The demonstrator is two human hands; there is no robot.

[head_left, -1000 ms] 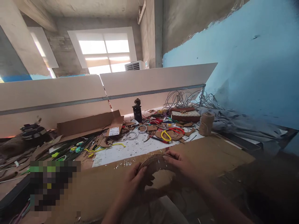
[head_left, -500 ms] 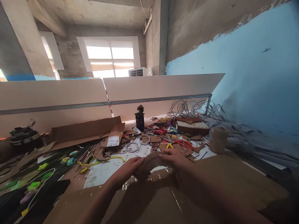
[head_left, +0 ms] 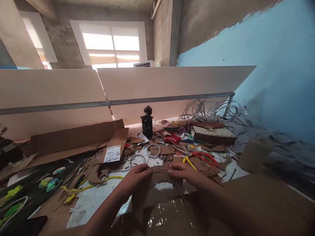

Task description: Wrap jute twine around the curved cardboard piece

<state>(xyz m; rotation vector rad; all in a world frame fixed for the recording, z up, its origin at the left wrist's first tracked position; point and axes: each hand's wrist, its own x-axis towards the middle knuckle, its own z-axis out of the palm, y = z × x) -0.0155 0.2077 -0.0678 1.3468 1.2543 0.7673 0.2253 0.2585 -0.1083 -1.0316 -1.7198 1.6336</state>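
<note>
White partition (head_left: 172,82), seriously cluttered bench (head_left: 88,206), and a curved cardboard piece (head_left: 159,173) in two hands.
So the partition runs behind the bench, and a long folded cardboard strip (head_left: 73,139) lies toward the back left. Loops of pale tubing (head_left: 204,109) are heaped back right, with a brown-and-cream handbag (head_left: 213,132) just in front and a fat twine spool (head_left: 256,154) nearer, further right. The left hand (head_left: 137,175) is closed in a pinch on the left end of the curved piece, thumb on top, and the right hand (head_left: 184,172) pinches the right end the same way. That puts the piece between them, low in the middle, arched side away from the person. Just past it sit two white rings (head_left: 153,157), the smallest bits here.
</note>
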